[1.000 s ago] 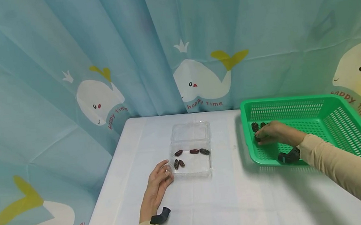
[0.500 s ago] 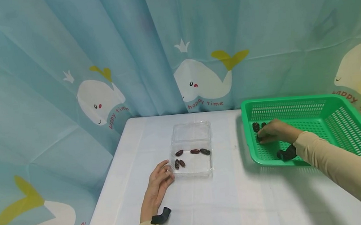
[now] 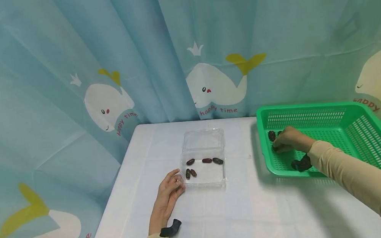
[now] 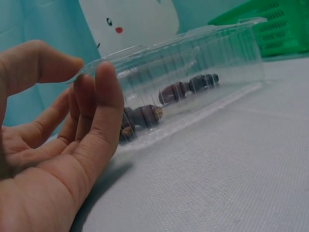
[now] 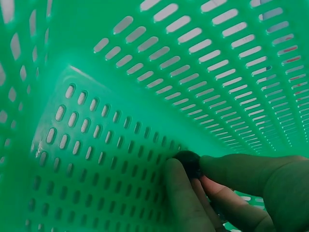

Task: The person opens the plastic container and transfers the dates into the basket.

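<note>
My left hand [image 3: 167, 196] pinches the left rim of a clear plastic clamshell box [image 3: 210, 177], thumb above and fingers below in the left wrist view. The box's lid lies folded back. Several dates lie in its base, among them a reddish-brown date [image 3: 206, 160] and a dark date [image 3: 218, 161]. My right hand [image 3: 290, 140] reaches into the left part of a green basket [image 3: 313, 105]. Between thumb and fingertips it pinches a dark date [image 5: 188, 162], mostly hidden by the fingers. Another date [image 3: 272, 136] lies beside that hand, and one more is partly covered.
Both containers stand on a white-covered table [image 3: 241, 213], the box near the middle and the basket at the right. Behind hangs a blue-green curtain [image 3: 150, 54] with whale prints. White cloth separates box and basket. The basket has raised slotted walls.
My right hand's fingers have drawn closer together around the date, and its forearm has shifted slightly left. The left hand keeps its hold on the box. The whole head view has drifted slightly.
</note>
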